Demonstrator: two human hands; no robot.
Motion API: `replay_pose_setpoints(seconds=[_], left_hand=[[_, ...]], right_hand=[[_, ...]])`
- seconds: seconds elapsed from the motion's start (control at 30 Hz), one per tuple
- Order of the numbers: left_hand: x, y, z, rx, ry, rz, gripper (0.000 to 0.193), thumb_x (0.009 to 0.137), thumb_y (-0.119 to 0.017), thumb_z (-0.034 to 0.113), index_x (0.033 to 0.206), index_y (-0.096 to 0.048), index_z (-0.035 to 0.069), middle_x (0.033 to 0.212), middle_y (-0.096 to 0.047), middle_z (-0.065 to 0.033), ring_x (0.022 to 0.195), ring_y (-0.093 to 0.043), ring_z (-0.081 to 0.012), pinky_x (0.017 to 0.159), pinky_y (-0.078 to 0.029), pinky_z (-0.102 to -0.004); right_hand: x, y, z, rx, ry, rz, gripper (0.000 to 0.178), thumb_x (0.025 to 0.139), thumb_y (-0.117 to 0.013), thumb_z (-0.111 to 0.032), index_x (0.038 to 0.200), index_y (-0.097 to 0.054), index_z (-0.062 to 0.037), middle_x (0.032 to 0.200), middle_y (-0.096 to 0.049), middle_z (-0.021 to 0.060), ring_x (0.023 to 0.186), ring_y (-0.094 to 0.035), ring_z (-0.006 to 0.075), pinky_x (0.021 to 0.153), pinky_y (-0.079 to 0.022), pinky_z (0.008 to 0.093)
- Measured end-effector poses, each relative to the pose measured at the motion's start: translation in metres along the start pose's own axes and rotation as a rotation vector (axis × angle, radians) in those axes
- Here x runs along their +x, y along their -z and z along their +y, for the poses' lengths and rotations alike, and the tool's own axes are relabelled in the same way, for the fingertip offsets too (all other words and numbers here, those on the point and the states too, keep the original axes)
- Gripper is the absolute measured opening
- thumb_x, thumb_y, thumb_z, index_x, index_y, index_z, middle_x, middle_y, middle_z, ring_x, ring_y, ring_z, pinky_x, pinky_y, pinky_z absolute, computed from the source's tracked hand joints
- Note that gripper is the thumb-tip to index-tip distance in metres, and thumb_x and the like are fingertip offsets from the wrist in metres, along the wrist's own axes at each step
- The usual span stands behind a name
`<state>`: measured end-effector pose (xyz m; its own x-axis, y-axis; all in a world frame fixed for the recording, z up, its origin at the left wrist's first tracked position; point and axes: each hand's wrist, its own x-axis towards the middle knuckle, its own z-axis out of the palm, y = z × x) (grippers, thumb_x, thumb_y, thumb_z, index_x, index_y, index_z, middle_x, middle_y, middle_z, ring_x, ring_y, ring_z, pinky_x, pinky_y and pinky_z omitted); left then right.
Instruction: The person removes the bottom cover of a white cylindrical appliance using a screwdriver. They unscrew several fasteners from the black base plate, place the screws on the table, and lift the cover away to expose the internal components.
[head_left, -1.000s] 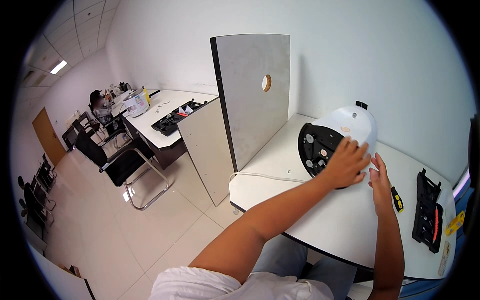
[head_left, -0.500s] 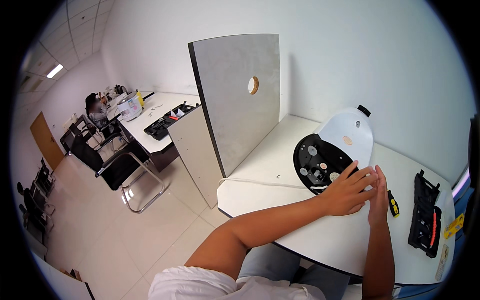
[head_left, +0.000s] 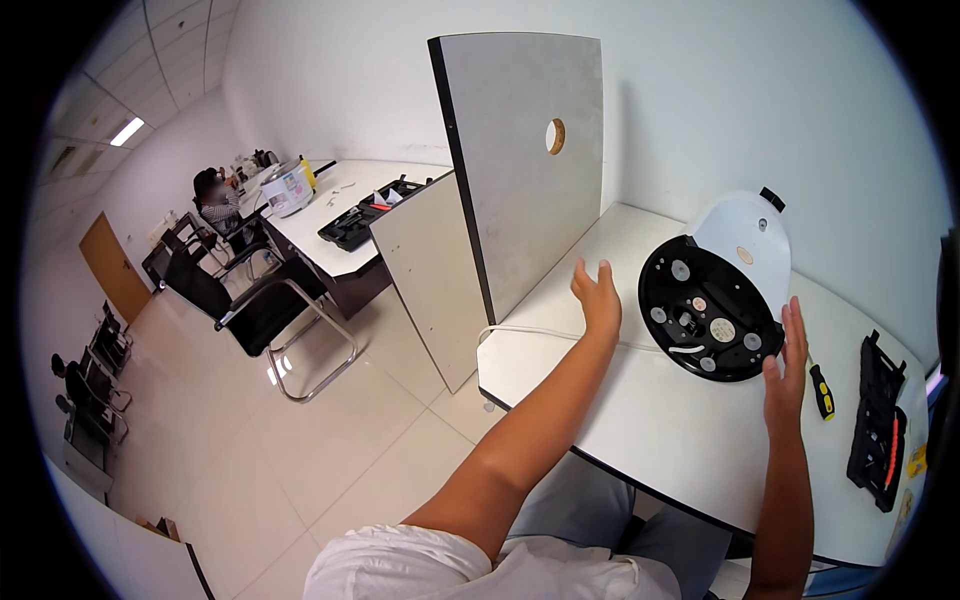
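A white household appliance (head_left: 745,232) lies on its side on the white desk, its round black base (head_left: 705,290) facing me. Grey discs, small labels and a white cord end show on that base. My left hand (head_left: 600,303) hovers over the desk between the grey panel and the appliance, fingers apart, holding nothing. Close by the right edge of the base is my right hand (head_left: 787,375), its fingers stretched out and nothing in it. Whether it touches the base I cannot tell. A black and yellow screwdriver (head_left: 822,392) lies just right of this hand.
A grey divider panel (head_left: 530,180) with a round hole stands at the desk's left. An open black tool case (head_left: 878,425) with a red tool lies at the right. A pale cord (head_left: 545,331) crosses the desk. Further left are a black chair (head_left: 280,305) and another desk (head_left: 355,183).
My hands, together in front of the base before, have parted. The left one has swung out to the left, the right one stays by the base. The whole view has shifted somewhat.
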<state>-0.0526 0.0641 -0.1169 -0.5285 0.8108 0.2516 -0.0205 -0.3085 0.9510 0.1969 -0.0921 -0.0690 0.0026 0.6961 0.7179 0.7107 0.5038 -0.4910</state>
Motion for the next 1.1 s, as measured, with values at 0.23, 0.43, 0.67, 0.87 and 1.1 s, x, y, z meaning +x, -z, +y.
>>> replay_pose_setpoints(seconds=[0.23,0.43,0.67,0.87,1.1], left_hand=[[-0.011,-0.004,0.0,-0.146,0.419,-0.509,0.064,0.096,-0.036,0.058,0.14,-0.038,0.011,0.137,-0.044,-0.0094,0.116,-0.05,-0.0277,0.094,-0.039,-0.037],[-0.012,0.003,-0.005,-0.255,0.485,-0.756,0.069,0.097,-0.022,0.065,0.142,-0.04,0.016,0.134,-0.052,-0.0099,0.114,-0.056,-0.0318,0.099,-0.042,-0.0471],[-0.017,0.003,0.009,-0.345,0.609,-0.903,0.075,0.094,-0.019,0.071,0.141,-0.043,0.017,0.135,-0.054,-0.01,0.118,-0.055,-0.0303,0.1,-0.043,-0.047],[-0.019,0.007,0.019,-0.461,0.564,-0.998,0.078,0.095,-0.014,0.07,0.147,-0.033,0.015,0.141,-0.049,-0.0114,0.125,-0.051,-0.0301,0.101,-0.043,-0.0475],[-0.031,0.006,0.031,-0.374,0.513,-0.865,0.067,0.098,-0.02,0.063,0.143,-0.04,0.018,0.14,-0.049,-0.0077,0.126,-0.05,-0.0276,0.1,-0.043,-0.049]], right_hand=[[-0.003,-0.002,-0.01,-0.083,-0.02,0.004,0.061,0.092,-0.049,-0.039,0.142,-0.04,-0.0036,0.148,-0.038,0.0143,0.137,-0.031,0.0318,0.114,-0.022,0.0452],[-0.004,-0.013,-0.009,0.075,-0.106,0.069,0.045,0.09,-0.053,-0.029,0.128,-0.048,-0.0052,0.141,-0.044,0.0142,0.133,-0.036,0.0301,0.109,-0.031,0.0427],[-0.001,-0.007,0.001,0.146,-0.167,0.154,0.008,0.092,-0.053,-0.011,0.095,-0.054,-0.0033,0.13,-0.05,0.0156,0.12,-0.05,0.0232,0.087,-0.048,0.0311],[-0.001,-0.014,-0.002,0.166,-0.091,0.192,0.019,0.087,-0.062,-0.008,0.104,-0.055,-0.0012,0.13,-0.051,0.0133,0.113,-0.054,0.0198,0.082,-0.051,0.0281],[-0.002,-0.002,0.003,0.444,-0.242,0.049,0.036,0.088,-0.06,-0.014,0.122,-0.054,-0.0016,0.146,-0.037,0.0131,0.13,-0.043,0.0235,0.1,-0.043,0.0366]])
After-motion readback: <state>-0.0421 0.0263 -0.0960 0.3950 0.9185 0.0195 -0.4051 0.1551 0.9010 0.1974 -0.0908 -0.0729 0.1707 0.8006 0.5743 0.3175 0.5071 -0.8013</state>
